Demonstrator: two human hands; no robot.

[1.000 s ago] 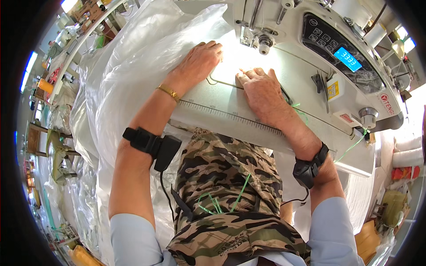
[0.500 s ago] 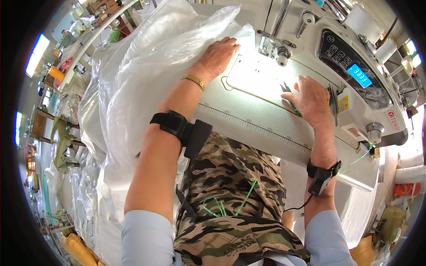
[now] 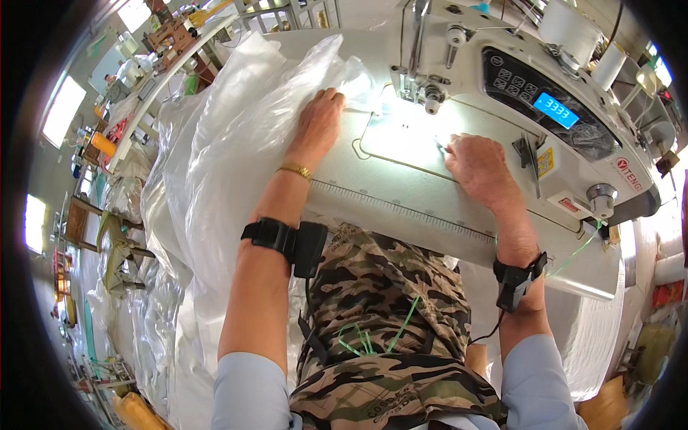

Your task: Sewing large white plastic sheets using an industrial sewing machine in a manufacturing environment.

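My left hand (image 3: 319, 122) grips the edge of a white translucent plastic sheet (image 3: 236, 136), its fingers closed on the bunched film left of the needle area. The sheet spreads over the table's left side and hangs down. My right hand (image 3: 479, 166) is closed around small thread snips (image 3: 440, 143); only their tip shows past the fingers, on the lit bed right of the needle. Between and beyond my hands stands the white sewing machine (image 3: 566, 154), its presser area (image 3: 412, 89) over the bed. Glare washes out the bed there.
A printed ruler (image 3: 401, 202) runs along the table's front edge. White thread cones (image 3: 609, 64) stand behind the machine head. Green thread (image 3: 573, 256) hangs at the right. At far left are a shelf (image 3: 161, 82) with machines and a wooden stool (image 3: 82, 215).
My left hand has drawn the plastic sheet leftward, away from the needle. My right hand has closed more tightly around the snips, now mostly hidden. The view has shifted slightly.
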